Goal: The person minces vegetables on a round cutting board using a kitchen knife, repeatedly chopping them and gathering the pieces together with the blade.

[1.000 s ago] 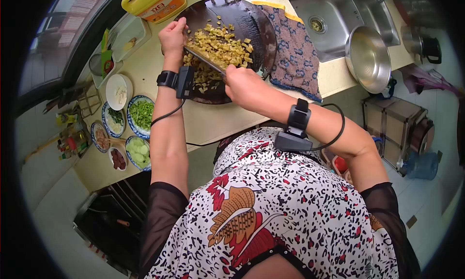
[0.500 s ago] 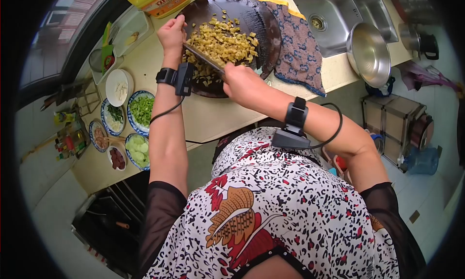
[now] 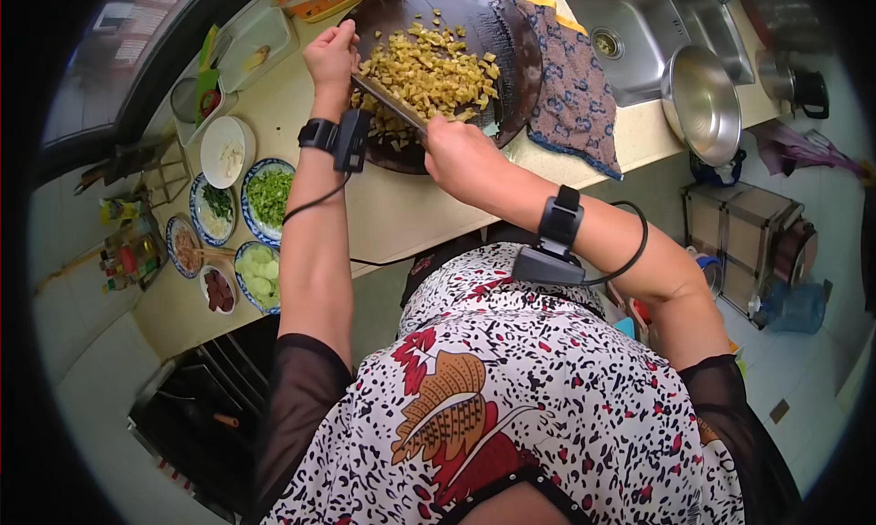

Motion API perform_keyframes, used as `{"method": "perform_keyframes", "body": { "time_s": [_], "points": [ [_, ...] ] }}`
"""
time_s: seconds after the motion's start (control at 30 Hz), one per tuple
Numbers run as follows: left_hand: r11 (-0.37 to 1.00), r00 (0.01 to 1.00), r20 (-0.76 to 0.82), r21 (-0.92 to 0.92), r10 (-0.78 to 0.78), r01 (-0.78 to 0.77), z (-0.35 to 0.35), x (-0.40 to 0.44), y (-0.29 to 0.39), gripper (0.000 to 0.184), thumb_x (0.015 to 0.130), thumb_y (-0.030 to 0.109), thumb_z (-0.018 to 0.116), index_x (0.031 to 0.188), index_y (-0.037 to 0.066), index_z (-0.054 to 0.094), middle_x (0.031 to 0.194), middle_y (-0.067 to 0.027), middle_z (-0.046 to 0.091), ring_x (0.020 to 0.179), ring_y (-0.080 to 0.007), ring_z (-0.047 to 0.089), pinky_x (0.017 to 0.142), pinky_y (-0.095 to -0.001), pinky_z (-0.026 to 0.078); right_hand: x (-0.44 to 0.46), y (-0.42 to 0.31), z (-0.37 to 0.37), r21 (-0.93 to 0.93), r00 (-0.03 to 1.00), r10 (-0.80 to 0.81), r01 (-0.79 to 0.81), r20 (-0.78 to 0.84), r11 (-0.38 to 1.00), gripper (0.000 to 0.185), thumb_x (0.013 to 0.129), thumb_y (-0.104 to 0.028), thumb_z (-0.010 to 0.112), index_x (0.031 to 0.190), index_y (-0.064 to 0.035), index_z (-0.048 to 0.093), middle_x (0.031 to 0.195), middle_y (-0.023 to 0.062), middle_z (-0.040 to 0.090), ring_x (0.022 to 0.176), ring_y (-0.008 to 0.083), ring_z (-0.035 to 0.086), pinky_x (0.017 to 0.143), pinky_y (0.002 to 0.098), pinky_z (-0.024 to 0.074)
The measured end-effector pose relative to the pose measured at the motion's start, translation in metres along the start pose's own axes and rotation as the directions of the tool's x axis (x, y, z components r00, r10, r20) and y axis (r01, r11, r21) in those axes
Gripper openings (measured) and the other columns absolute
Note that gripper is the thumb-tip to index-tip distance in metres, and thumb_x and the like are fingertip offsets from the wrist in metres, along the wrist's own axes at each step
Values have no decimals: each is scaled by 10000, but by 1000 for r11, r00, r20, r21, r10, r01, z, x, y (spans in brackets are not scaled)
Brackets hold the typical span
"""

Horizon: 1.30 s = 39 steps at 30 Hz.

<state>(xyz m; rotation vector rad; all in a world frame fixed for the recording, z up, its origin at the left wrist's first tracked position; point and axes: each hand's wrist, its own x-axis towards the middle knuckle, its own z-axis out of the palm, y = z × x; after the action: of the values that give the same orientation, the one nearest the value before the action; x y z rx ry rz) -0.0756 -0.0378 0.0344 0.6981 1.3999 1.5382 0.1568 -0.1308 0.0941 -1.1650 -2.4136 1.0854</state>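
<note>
Diced yellow-green pickled vegetable (image 3: 429, 67) lies heaped on a dark round chopping board (image 3: 516, 64). My right hand (image 3: 464, 158) is wrapped round the handle end of a knife (image 3: 391, 102), whose blade slants up to the left across the near part of the heap. At the blade's far end, by the board's left edge, is my left hand (image 3: 330, 60). Its fingers are curled closed; whether they grip the blade end is hidden from me. Small pieces lie on both sides of the blade.
Left of the board stand a white bowl (image 3: 227, 153), a plate of chopped greens (image 3: 270, 197) and a plate of pale green slices (image 3: 260, 274). A patterned cloth (image 3: 570, 92) lies right of the board, beside the sink (image 3: 630, 55) and a metal basin (image 3: 701, 105).
The board and counter sit slightly higher and further right in view. My left hand stays at the blade's far end, and my right hand keeps hold of the knife.
</note>
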Motion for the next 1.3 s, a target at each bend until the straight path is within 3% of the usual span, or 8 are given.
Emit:
{"method": "perform_keyframes", "body": {
  "time_s": [0.1,0.23,0.37,0.5,0.57,0.7,1.0,1.3],
  "points": [
    [1000,993,-117,17,9,-7,-3,-2,-26,281,871,170,660,634,40,585,497,33,466,390,-69,382,397,-234,292,-3,11,12,-68,1000,26,-26,8,997,126,775,-10,550,833,80,484,705,281,610,699,451,623,654,490,507],
    [872,857,-186,208,480,-443,8,-2,-44,227,834,94,673,623,72,592,637,47,549,587,-50,469,545,-228,394,-10,55,40,-63,998,-39,36,-46,997,295,803,-106,633,951,31,417,659,244,580,639,449,595,554,517,473],
    [918,892,-226,172,391,-358,10,-4,-49,272,872,127,645,620,32,607,581,33,564,539,-33,463,499,-222,377,2,35,18,-209,1000,-6,0,-29,978,494,809,-236,713,1079,46,410,748,266,616,757,450,615,667,486,496],
    [888,883,-232,326,409,-326,17,-30,-21,290,900,167,634,647,33,585,557,45,515,521,-25,445,480,-220,359,21,48,30,-200,1000,-22,23,6,980,334,850,-199,652,1038,26,493,791,290,625,768,449,616,672,500,491],
    [941,919,-207,111,336,-319,11,-32,-18,240,925,180,603,747,18,599,603,26,546,515,-44,475,478,-225,393,18,51,34,-231,991,-128,117,-34,966,263,863,-199,633,974,20,538,769,284,623,748,449,615,659,506,488],
    [901,873,-220,90,434,-425,-21,-51,3,228,973,165,496,900,-11,620,814,-49,638,720,-116,620,669,-244,516,18,40,9,-240,990,-126,109,-59,965,224,895,-213,595,972,-8,639,651,243,592,610,408,605,561,475,467],
    [955,885,-413,-97,217,-280,-72,-106,-19,195,959,177,501,852,63,618,753,-6,628,660,-88,589,611,-222,459,-6,23,-9,-169,942,-110,170,316,971,267,853,-184,625,1055,-14,665,714,258,602,682,392,631,639,444,503],
    [978,913,-381,198,143,-71,-98,-136,-41,295,984,256,471,897,31,641,787,-40,665,690,-109,634,609,-226,482,14,41,-7,-191,932,-66,142,356,971,221,870,-204,574,886,6,639,729,245,615,740,410,616,706,488,492]
  ]
}}
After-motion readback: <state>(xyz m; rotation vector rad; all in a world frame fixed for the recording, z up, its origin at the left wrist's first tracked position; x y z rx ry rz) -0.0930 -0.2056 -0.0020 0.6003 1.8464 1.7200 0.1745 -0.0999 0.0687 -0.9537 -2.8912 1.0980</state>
